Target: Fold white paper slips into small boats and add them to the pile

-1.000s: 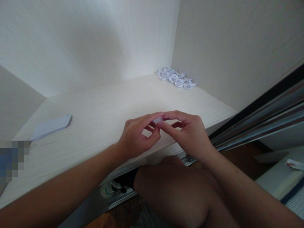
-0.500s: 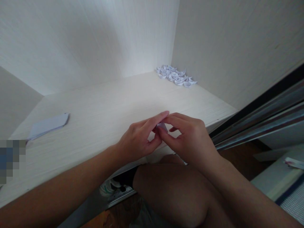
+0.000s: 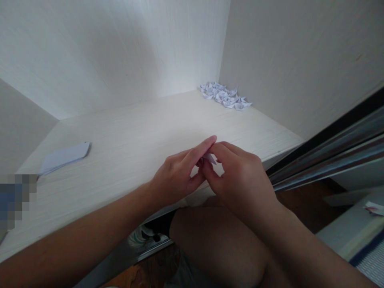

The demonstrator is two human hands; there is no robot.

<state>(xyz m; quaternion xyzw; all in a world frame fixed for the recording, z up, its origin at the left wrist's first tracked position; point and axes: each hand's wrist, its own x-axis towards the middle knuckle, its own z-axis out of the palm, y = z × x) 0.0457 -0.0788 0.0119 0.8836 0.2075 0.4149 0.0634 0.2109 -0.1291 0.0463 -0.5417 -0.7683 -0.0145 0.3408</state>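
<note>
Versus one second earlier: paper now shows a pointed corner (blunt edge before); left hand index finger extends farther; right hand more curled.

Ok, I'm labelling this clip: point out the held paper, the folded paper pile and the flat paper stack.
Held paper (image 3: 211, 159): head view, its visible part.
Folded paper pile (image 3: 223, 97): head view, the middle.
Flat paper stack (image 3: 64, 157): head view, top sheet.

"Free passage?"
"One: bare table, left of the folded-paper heap."
"Obstacles?"
"Side wall, right of it; back wall, behind; left hand, right hand, in front."
</note>
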